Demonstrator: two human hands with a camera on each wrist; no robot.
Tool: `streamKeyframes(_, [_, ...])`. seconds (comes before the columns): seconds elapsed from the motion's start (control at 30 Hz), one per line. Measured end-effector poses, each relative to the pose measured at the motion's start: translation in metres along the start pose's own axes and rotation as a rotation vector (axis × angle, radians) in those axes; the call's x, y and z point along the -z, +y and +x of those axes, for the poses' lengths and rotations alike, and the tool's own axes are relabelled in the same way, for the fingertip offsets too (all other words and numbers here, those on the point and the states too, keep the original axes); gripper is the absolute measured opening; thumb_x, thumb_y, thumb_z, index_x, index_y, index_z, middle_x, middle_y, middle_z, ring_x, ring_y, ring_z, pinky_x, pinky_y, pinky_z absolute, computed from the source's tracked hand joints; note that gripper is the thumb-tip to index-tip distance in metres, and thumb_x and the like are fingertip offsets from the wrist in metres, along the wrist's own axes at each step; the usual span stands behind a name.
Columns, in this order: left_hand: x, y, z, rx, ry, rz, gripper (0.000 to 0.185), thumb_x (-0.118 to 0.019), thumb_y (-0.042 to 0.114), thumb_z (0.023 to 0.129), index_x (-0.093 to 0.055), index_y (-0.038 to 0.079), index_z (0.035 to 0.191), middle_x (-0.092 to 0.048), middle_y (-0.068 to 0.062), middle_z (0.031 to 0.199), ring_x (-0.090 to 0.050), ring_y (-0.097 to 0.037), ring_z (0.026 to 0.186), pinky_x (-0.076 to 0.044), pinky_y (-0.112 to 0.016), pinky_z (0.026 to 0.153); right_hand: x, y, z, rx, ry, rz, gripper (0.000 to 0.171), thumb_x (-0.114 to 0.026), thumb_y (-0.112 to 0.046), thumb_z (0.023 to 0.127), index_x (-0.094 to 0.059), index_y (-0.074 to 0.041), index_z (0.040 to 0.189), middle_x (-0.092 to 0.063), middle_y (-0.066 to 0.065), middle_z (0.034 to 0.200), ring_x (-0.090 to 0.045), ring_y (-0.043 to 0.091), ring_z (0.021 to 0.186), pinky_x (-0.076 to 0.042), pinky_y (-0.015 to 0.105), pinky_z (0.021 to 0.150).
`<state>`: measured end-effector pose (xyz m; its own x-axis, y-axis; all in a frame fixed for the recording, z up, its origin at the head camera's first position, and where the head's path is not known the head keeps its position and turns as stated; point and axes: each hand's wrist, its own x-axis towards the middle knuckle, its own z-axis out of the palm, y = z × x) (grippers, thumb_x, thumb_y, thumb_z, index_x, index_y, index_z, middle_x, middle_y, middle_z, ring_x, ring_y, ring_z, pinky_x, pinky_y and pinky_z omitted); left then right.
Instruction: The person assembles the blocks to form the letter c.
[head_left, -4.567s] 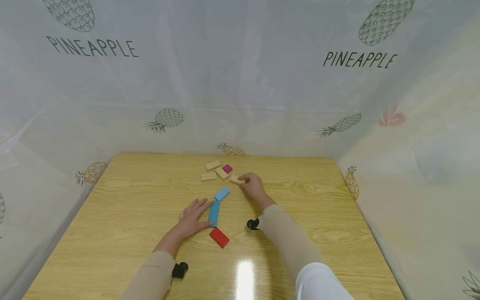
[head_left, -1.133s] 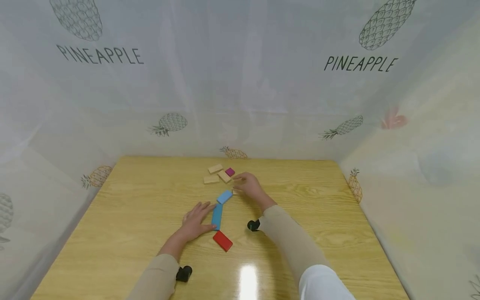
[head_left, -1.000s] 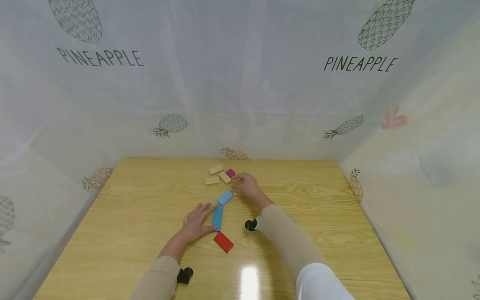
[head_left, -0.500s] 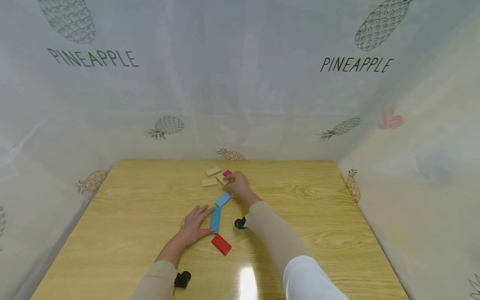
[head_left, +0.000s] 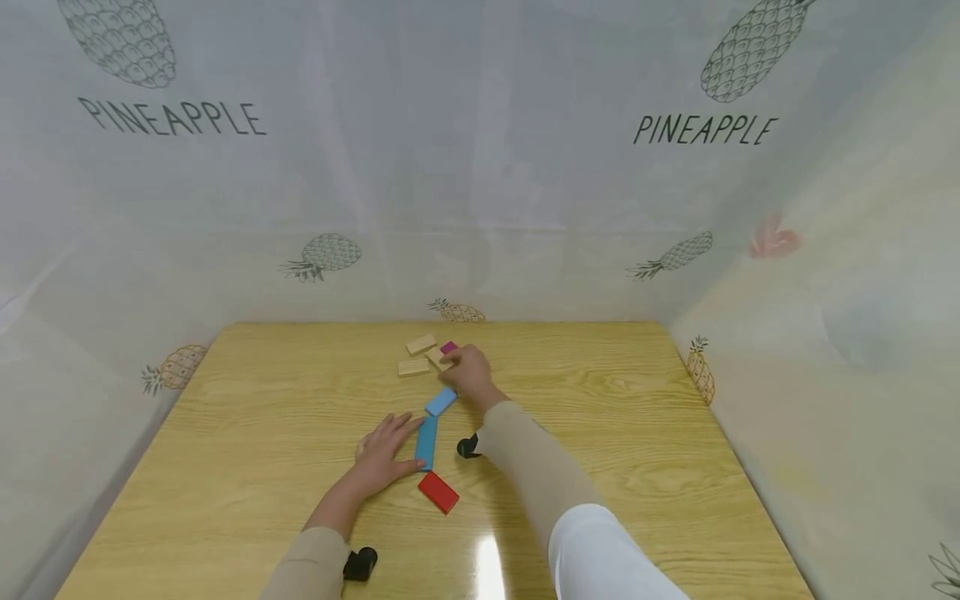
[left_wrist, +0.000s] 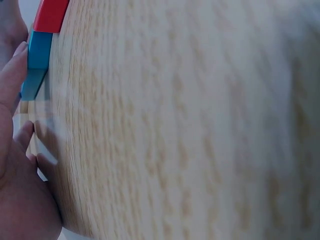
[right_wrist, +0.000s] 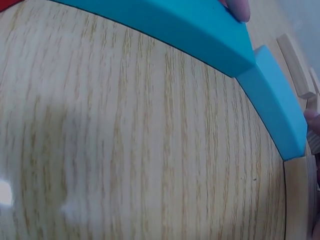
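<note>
Wood block (head_left: 435, 357) lies at ten o'clock from the nearer right hand (head_left: 471, 372), long axis ten-to-four; that hand's grip cannot be told; left hand (head_left: 379, 458) has fingers spread.

A bunch of blocks (head_left: 438, 359) lies near the far edge of the tabletop (head_left: 637, 467); a row of blocks (head_left: 426, 443) sits in front.

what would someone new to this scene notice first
Probably the red block, vivid on the wooden table, at the near end of a row with the darker blue block and light blue block. Next, perhaps, the big PINEAPPLE lettering at the upper left of the curtain behind, then the left hand touching the darker blue block.
</note>
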<state>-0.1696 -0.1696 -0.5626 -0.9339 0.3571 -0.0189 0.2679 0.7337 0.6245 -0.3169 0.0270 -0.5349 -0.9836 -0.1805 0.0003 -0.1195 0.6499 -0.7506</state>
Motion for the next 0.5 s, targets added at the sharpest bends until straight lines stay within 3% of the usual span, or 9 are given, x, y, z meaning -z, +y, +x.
streamKeyframes(0.3, [0.0018,0.0011,-0.001,-0.007,0.011,0.002,0.072,-0.073,0.04,0.087,-0.044,0.016,0.148,-0.033,-0.016,0.154,-0.015,-0.044,0.143,-0.017,-0.072,0.1,-0.0032,-0.0006,0.0029,-0.008,0.025,-0.082,0.024,-0.082,-0.016,0.08,-0.077,-0.012,0.104,-0.072,0.0,0.098,-0.064,0.017,0.089,-0.05,0.033,0.082])
streamKeyframes(0.5, [0.0028,0.0022,0.0004,0.006,-0.006,0.003,0.072,-0.072,0.042,0.087,-0.044,0.017,0.148,-0.033,-0.015,0.154,-0.014,-0.043,0.144,-0.016,-0.071,0.101,-0.0014,-0.0005,0.002,-0.001,0.047,-0.099,0.022,-0.083,-0.016,0.079,-0.078,-0.012,0.101,-0.073,0.0,0.092,-0.064,0.017,0.087,-0.05,0.033,0.081])
